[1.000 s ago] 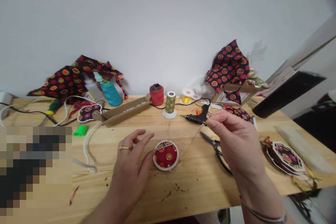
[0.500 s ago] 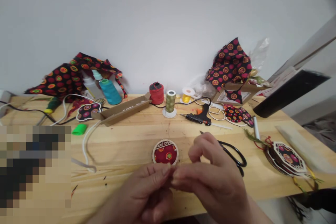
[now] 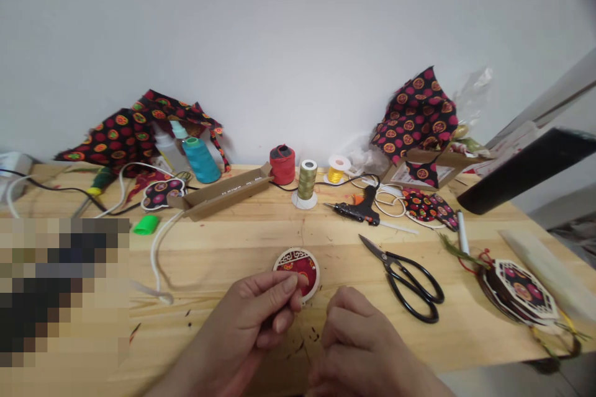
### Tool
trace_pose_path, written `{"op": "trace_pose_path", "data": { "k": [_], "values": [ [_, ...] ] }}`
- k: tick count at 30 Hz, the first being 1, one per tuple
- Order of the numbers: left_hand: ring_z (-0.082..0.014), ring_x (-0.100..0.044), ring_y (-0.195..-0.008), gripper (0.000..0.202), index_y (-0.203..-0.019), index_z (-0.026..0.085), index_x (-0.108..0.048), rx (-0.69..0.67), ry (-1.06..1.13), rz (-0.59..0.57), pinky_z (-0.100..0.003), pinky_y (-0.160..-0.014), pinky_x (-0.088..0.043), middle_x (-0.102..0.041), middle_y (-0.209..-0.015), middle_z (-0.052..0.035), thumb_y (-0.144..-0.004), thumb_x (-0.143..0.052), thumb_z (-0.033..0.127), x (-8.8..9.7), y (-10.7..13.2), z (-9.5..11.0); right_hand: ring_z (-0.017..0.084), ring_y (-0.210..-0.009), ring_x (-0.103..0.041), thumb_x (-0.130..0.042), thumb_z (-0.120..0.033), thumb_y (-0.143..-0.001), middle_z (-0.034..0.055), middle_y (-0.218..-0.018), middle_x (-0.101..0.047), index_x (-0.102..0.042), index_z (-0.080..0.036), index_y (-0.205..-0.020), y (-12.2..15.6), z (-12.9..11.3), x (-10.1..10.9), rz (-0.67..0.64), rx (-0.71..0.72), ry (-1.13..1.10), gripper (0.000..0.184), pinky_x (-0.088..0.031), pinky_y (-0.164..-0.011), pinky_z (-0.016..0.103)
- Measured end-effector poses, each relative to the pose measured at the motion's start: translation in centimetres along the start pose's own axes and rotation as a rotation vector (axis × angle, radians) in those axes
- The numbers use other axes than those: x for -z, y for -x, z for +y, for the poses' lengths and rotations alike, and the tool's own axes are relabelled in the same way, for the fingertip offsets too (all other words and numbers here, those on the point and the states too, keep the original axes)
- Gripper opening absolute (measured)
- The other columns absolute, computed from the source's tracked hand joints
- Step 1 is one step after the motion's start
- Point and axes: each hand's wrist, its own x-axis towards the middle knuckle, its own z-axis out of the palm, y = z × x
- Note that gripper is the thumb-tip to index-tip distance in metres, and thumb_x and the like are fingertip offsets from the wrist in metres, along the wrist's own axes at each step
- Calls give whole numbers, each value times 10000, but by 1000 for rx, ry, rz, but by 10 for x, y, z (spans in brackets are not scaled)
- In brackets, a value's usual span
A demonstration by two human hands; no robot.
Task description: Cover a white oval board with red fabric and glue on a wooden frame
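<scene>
A round ornament (image 3: 298,270) lies on the wooden table (image 3: 223,242), with red patterned fabric inside a white lattice-topped frame. My left hand (image 3: 261,313) reaches over its lower left side, and the fingers and thumb pinch together at its edge, hiding part of the disc. Any thread there is too thin to make out. My right hand (image 3: 354,338) rests just below and to the right of the ornament with its fingers curled, holding nothing I can see. Black-handled scissors (image 3: 410,282) lie to the right of that hand.
Behind the hands are a black glue gun (image 3: 358,212), spools of red (image 3: 282,165), green (image 3: 307,180) and teal (image 3: 200,161) thread, and a cardboard strip (image 3: 223,192). A white cord (image 3: 156,260) lies left. An octagonal ornament (image 3: 521,288) lies right.
My hands have moved apart after meeting in front of the ornament. The left now pinches at the ornament, and the right has dropped lower. The scissors, earlier partly covered, now show fully.
</scene>
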Motion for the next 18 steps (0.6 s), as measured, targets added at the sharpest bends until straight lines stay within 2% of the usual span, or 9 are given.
{"op": "trace_pose_path", "data": {
  "k": [4, 8, 18],
  "values": [
    [-16, -377, -458, 131, -768, 109, -740, -42, -40, 40, -110, -370, -203, -575, -618, -9, -709, -731, 225, 1, -2, 0, 126, -726, -460, -637, -339, -818, -29, -630, -527, -599, -214, -706, 1, 2, -3, -13, -1, -77, 172, -394, -648, 226],
    [-33, -399, -496, 180, -805, 101, -752, -51, -44, 51, -114, -402, -256, -557, -604, -5, -662, -764, 210, 1, -3, 3, 120, -760, -479, -646, -325, -815, -35, -650, -536, -611, -222, -743, 3, 3, -2, -78, -27, -130, 130, -395, -696, 228],
    [-30, -385, -483, 138, -725, 102, -739, -70, -83, 91, -122, -396, -235, -556, -597, -3, -642, -770, 208, 0, -2, 7, 106, -687, -466, -561, -316, -878, -39, -600, -503, -627, -232, -746, 6, 2, -1, -173, -50, -171, 170, -379, -644, 219]
  ]
}}
